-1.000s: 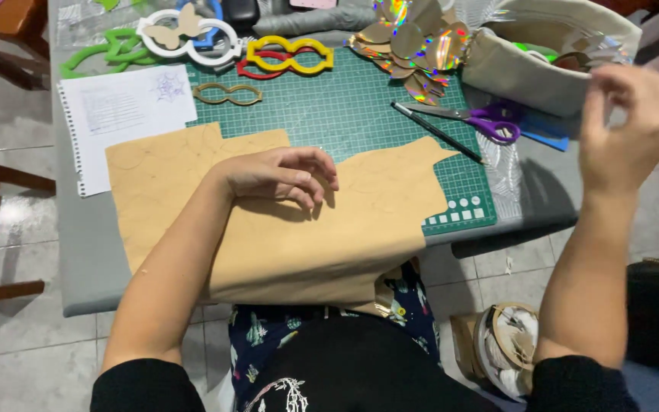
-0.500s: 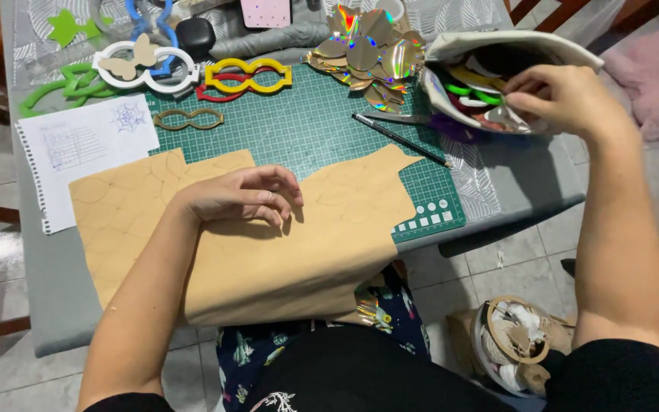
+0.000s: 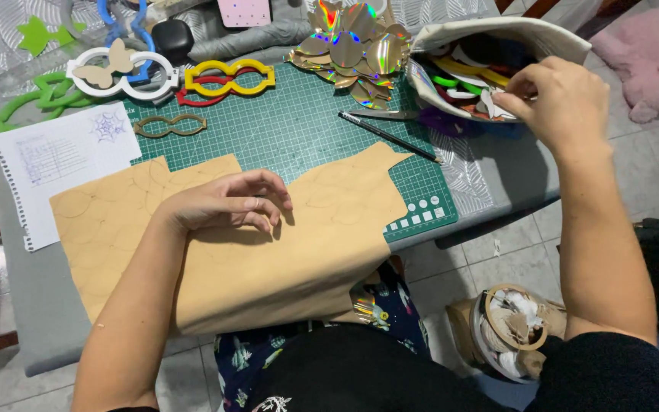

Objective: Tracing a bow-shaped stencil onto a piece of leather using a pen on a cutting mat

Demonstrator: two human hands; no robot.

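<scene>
My left hand [image 3: 226, 204] rests with curled fingers on a large tan sheet [image 3: 268, 259] that lies over the green cutting mat [image 3: 291, 130] and hangs off the table's near edge. My right hand [image 3: 554, 99] reaches into the mouth of a white fabric bag [image 3: 497, 38] at the table's right end. Its fingertips are among coloured and white cut-out pieces [image 3: 467, 76] inside. Whether the fingers pinch one of the pieces is hidden.
A black pencil [image 3: 387, 137] lies on the mat beside shiny holographic cut-outs [image 3: 352, 46]. Yellow, white, red and brown glasses-shaped frames [image 3: 226, 76] sit at the back. A spiral notepad [image 3: 55, 160] lies left. A basket [image 3: 509, 328] stands on the tiled floor.
My right hand came down from mid-air to the bag and has gone deeper into its opening. My left hand has stayed on the tan sheet, with its fingers a little more curled.
</scene>
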